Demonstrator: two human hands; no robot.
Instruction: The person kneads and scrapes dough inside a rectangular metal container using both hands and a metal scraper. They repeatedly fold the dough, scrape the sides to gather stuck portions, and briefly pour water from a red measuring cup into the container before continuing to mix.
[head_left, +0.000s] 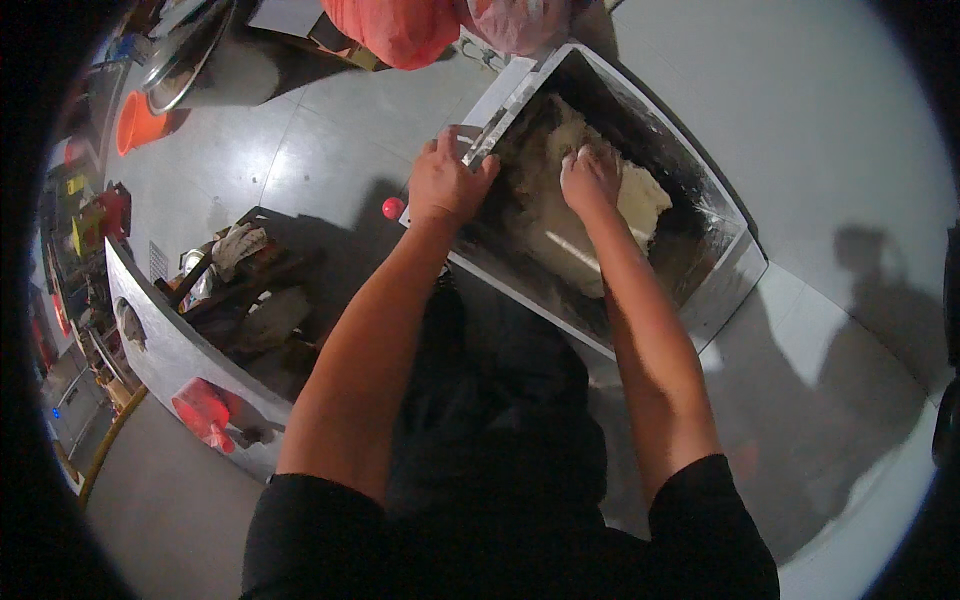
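Note:
Before me stands a grey, open-topped box, drawer-like in shape (724, 292), with dark, dirty inner walls. My left hand (448, 180) grips its left rim, thumb on the inner side and fingers over the outside. Inside the box, my right hand (592, 180) is curled, fingers bent down against a pale, ragged-edged piece (643, 202). Something white shows by its fingertips. Whether the hand holds that piece or only presses on it is hidden. Brownish, dusty matter (536, 195) covers the bottom around it.
At left lies a second grey box (161, 322) with dark clutter inside and a red plastic scoop-like thing (202, 409) at its side. A small red ball (392, 208) is beside my left hand. Red plastic bags (405, 30), an orange bucket (140, 124) and a metal-rimmed bin (232, 79) stand beyond.

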